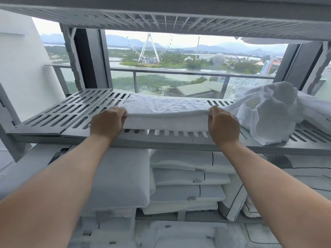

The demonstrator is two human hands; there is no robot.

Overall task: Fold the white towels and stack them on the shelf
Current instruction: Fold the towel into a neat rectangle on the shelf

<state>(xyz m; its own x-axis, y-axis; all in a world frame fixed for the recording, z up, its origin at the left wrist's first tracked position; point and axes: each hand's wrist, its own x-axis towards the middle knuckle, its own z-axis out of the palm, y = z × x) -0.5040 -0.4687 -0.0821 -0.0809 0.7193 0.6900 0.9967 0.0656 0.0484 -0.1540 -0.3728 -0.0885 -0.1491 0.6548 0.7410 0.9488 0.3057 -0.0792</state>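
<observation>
A folded white towel (166, 111) lies flat on the grey slatted shelf (53, 113), about midway along it, its long folded edge toward the shelf's front. The left hand (107, 122) grips the towel's left end, fingers curled over the top of the near edge; the right hand (223, 124) grips the right end in the same way (the thumbs are hidden under the cloth, so how far they reach cannot be told); both forearms stretch up from below the shelf's front rail.

At the shelf's right end sits a crumpled heap of white towels (268, 111), unfolded, its near side just beside the right hand and spilling toward the front rail. Under the shelf, stacked pillows (189, 178) in white cases with dark piping lie one on another, one bearing a small label. Above the shelf runs a second slatted tier (161, 20); behind the shelf, through glass, stand a balcony rail (179, 72) and a far-off Ferris wheel (148, 49).
</observation>
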